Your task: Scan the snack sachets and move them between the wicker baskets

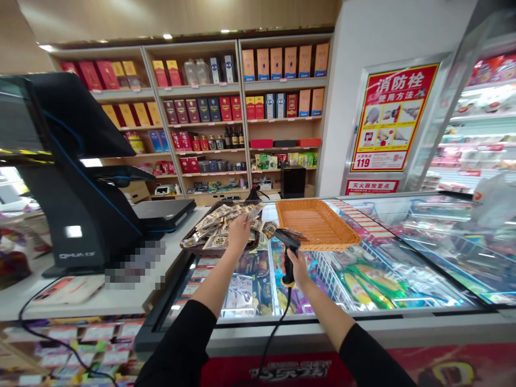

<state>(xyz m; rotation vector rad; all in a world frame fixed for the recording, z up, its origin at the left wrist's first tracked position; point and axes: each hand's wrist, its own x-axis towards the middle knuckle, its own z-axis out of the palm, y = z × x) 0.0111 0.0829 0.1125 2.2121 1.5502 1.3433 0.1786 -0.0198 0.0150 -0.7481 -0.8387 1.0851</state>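
Observation:
My left hand (239,234) is over a dark woven basket (186,243) heaped with small wrapped snack packets (213,221). One packet (255,211) is pinched at its fingertips, partly hidden by the hand. In my right hand (297,267) is a black handheld barcode scanner (288,237), gripped by its handle with the head tilted to the left. The scanner's cord (278,325) hangs down toward me. Just beyond the scanner lies an orange-brown wicker tray (318,223) on the freezer's glass top, and a single packet (269,229) lies between tray and basket.
A glass-topped chest freezer (250,336) holding bagged goods spans the front. On the left counter (169,269) stand a black checkout scale terminal (92,177) and its weighing plate (165,211). Shelves of boxed bottles (201,110) line the back wall.

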